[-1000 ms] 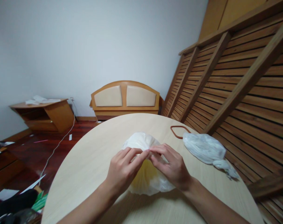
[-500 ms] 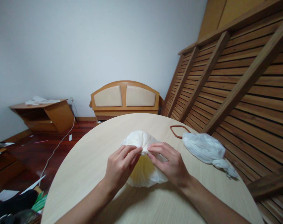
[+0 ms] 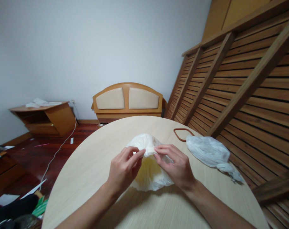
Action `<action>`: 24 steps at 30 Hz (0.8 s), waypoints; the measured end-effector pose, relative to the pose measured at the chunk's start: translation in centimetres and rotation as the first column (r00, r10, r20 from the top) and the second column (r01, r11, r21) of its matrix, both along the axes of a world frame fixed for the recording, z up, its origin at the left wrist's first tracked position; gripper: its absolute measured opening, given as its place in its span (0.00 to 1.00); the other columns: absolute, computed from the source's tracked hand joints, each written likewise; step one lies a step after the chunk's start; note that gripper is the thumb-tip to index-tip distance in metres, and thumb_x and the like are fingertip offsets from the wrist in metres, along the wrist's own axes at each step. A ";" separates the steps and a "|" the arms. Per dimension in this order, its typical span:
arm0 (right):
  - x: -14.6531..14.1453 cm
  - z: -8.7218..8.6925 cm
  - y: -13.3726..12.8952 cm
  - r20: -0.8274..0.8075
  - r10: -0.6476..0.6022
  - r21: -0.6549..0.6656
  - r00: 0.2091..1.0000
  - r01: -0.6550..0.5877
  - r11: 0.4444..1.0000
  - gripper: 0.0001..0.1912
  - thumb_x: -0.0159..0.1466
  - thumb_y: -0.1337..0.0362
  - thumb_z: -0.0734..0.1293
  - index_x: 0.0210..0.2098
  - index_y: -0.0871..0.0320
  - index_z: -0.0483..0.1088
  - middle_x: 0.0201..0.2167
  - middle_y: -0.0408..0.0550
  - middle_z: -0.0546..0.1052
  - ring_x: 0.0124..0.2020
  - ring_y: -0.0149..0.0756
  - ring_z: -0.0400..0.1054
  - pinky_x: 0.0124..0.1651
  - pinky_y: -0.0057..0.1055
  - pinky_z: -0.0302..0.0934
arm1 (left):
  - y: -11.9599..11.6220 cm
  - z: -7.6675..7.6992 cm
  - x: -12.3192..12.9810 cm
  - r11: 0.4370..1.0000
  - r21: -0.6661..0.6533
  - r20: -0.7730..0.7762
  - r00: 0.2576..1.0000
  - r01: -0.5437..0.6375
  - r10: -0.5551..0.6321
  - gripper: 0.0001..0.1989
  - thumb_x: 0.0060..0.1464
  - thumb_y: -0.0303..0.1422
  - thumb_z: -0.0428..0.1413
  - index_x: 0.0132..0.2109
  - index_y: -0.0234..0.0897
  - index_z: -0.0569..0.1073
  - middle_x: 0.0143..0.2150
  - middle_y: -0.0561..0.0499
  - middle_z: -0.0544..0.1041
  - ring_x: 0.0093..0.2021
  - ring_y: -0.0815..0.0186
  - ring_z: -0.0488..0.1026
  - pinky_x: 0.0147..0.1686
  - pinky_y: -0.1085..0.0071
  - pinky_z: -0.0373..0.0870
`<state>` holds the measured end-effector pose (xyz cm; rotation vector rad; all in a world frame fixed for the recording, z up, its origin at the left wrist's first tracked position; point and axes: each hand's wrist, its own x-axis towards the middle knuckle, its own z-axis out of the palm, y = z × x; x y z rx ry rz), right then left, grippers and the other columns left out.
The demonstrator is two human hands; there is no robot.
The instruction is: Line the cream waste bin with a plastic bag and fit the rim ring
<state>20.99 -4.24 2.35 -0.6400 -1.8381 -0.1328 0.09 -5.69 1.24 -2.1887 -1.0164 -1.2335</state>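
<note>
A white plastic bag (image 3: 154, 179) rests on the round table in front of me, with something yellow showing through its near side. Its gathered top is pinched between my two hands. My left hand (image 3: 125, 167) grips the left part of the gather with thumb and index finger. On the other side, my right hand (image 3: 175, 165) holds the right part between its thumb and fingers. What lies inside the bag is hidden.
On the right of the pale round table (image 3: 87, 178) lie a translucent knotted plastic bag (image 3: 207, 151) and a brown rubber band-like loop (image 3: 183, 129). A slatted wooden panel (image 3: 230, 89) leans along the right. A white cable (image 3: 59, 148) crosses the floor at left.
The fingers of both hands have shifted slightly on the bag's gathered top, which looks wider between them. The bag has moved a little to the right.
</note>
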 end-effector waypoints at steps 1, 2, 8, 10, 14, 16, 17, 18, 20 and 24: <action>0.0 0.0 0.0 0.001 -0.002 0.006 1.000 0.002 1.000 0.08 0.65 0.72 0.69 0.41 0.54 0.76 0.36 0.47 0.82 0.38 0.37 0.78 0.41 0.36 0.75 | -0.1 0.0 0.1 1.000 -0.011 0.001 1.000 0.001 -0.001 0.12 0.63 0.25 0.53 0.52 0.40 0.74 0.40 0.49 0.77 0.31 0.70 0.73 0.29 0.75 0.72; 0.0 0.1 -0.1 0.003 -0.001 0.010 1.000 0.001 1.000 0.08 0.65 0.72 0.69 0.41 0.54 0.76 0.36 0.47 0.82 0.38 0.37 0.78 0.41 0.36 0.75 | -0.2 0.1 0.1 1.000 -0.029 0.000 1.000 0.008 -0.008 0.13 0.63 0.25 0.53 0.53 0.40 0.74 0.42 0.48 0.77 0.31 0.70 0.72 0.29 0.74 0.72; 0.1 0.4 -0.3 0.018 0.023 0.019 1.000 -0.023 1.000 0.09 0.65 0.72 0.68 0.43 0.54 0.77 0.36 0.47 0.83 0.38 0.37 0.79 0.41 0.35 0.75 | -0.9 0.6 0.3 0.993 -0.083 0.019 0.997 0.079 -0.077 0.19 0.61 0.33 0.56 0.59 0.36 0.70 0.49 0.40 0.75 0.40 0.62 0.74 0.38 0.64 0.77; 0.0 0.3 -0.3 0.024 0.031 0.026 0.999 -0.031 0.999 0.10 0.65 0.71 0.68 0.43 0.53 0.77 0.36 0.47 0.83 0.37 0.37 0.79 0.41 0.36 0.75 | -0.9 0.6 0.4 0.998 -0.027 0.035 0.997 0.065 -0.064 0.19 0.62 0.32 0.57 0.59 0.36 0.69 0.47 0.41 0.77 0.42 0.61 0.74 0.40 0.64 0.77; -0.2 0.2 -0.4 0.058 0.067 0.038 0.996 -0.070 0.997 0.10 0.66 0.71 0.68 0.45 0.54 0.76 0.38 0.47 0.83 0.38 0.37 0.78 0.42 0.36 0.74 | -0.7 0.4 0.6 0.997 0.018 0.017 0.997 0.074 -0.075 0.13 0.62 0.25 0.57 0.53 0.38 0.73 0.40 0.47 0.79 0.39 0.63 0.74 0.38 0.67 0.74; -0.1 0.1 -0.4 0.070 0.079 0.036 0.994 -0.081 0.996 0.10 0.66 0.71 0.69 0.46 0.54 0.76 0.39 0.47 0.83 0.39 0.36 0.78 0.42 0.36 0.74 | -0.6 0.4 0.7 0.998 0.011 0.007 0.998 0.068 -0.068 0.10 0.62 0.24 0.57 0.49 0.39 0.74 0.38 0.49 0.79 0.37 0.65 0.74 0.37 0.69 0.73; -0.1 0.1 -0.4 0.070 0.080 0.038 0.994 -0.083 0.996 0.10 0.66 0.71 0.69 0.46 0.55 0.76 0.39 0.48 0.83 0.39 0.36 0.78 0.42 0.36 0.74 | -0.6 0.5 0.7 0.998 0.013 0.006 0.998 0.054 -0.054 0.10 0.62 0.24 0.57 0.49 0.39 0.74 0.38 0.50 0.79 0.36 0.65 0.74 0.36 0.69 0.73; -0.1 0.1 -0.3 0.069 0.079 0.040 0.994 -0.082 0.996 0.10 0.66 0.71 0.69 0.46 0.55 0.76 0.39 0.48 0.83 0.39 0.37 0.78 0.42 0.36 0.74 | -0.6 0.5 0.7 0.999 0.019 0.007 0.999 0.038 -0.038 0.10 0.61 0.24 0.57 0.49 0.39 0.75 0.38 0.49 0.79 0.36 0.65 0.74 0.36 0.69 0.73; 0.0 0.1 -0.3 0.069 0.081 0.039 0.994 -0.084 0.996 0.11 0.66 0.71 0.69 0.47 0.54 0.76 0.39 0.47 0.83 0.39 0.37 0.78 0.42 0.36 0.74 | -0.7 0.5 0.8 0.999 0.033 0.004 1.000 0.011 -0.012 0.11 0.61 0.25 0.57 0.50 0.39 0.74 0.41 0.48 0.79 0.35 0.66 0.74 0.35 0.70 0.73; -0.1 0.1 -0.4 0.088 0.108 0.021 0.990 -0.110 0.994 0.13 0.68 0.70 0.68 0.51 0.52 0.75 0.40 0.47 0.83 0.41 0.37 0.79 0.44 0.37 0.74 | -0.7 0.5 1.1 1.000 0.017 -0.002 1.000 0.017 -0.017 0.11 0.63 0.27 0.56 0.51 0.41 0.74 0.41 0.49 0.79 0.32 0.69 0.74 0.31 0.74 0.73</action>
